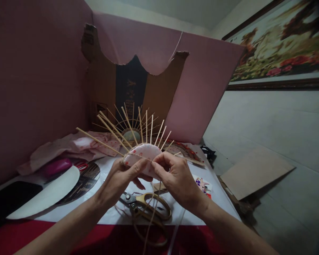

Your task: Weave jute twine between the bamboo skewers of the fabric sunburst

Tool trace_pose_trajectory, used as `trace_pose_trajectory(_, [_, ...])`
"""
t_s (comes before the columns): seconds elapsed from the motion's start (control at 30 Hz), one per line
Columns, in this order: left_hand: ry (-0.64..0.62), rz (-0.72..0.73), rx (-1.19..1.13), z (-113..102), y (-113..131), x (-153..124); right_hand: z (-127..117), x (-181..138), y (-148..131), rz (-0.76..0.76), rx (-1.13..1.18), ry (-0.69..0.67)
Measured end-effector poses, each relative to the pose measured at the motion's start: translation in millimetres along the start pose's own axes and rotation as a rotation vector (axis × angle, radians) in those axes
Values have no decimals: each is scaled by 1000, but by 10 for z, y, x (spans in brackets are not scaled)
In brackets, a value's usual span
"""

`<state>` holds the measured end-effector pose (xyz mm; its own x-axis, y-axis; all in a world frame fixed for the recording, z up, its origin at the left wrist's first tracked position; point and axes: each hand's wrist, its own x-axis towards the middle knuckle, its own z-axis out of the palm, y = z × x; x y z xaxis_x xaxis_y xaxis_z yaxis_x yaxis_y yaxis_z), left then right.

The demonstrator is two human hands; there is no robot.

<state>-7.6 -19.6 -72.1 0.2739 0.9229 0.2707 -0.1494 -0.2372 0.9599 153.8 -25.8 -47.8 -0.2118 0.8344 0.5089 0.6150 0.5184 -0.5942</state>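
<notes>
In the middle of the head view I see a half-round piece [145, 151] covered in pale cloth with small red spots. Thin wooden sticks [129, 124] fan out from its curved edge. My left hand [122, 179] grips its lower left side, thumb in front and fingers behind. A strand of twine [157, 193] crosses the cloth and hangs down below. At the right of the piece, my right hand [177, 179] is closed, thumb and forefinger pinching the twine against it. Gold-handled scissors [142, 202] lie open under my hands.
A white half-round sheet [53, 193] lies left over a dark patterned disc [91, 179]. Behind are crumpled spotted cloth [55, 152], a magenta object [57, 166] and a similar stick fan [131, 134]. Cut cardboard [159, 95] leans against pink panels [194, 92].
</notes>
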Motion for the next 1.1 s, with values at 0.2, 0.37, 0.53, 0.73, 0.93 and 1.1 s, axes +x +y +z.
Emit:
trace_pose_trajectory(0.2, [308,9,-139,6,-5,49,123,-66,-36,-13,-32,-92])
trace_pose_trajectory(0.37, [418,61,-376,-148,98,145,185,-140,-60,-75,-101,-211])
trace_pose_trajectory(0.53, [325,-5,-519,-342,204,217,20,-83,-86,-85,-78,-211])
trace_pose_trajectory(0.73, [420,-92,-616,-463,275,233,-61,102,116,-39,5,51])
trace_pose_trajectory(0.93, [326,-155,-606,-362,251,164,172,187,313,-66,495,-35])
trace_pose_trajectory(1.1, [335,-166,-556,-209,268,113,186,236,306,42,922,-217])
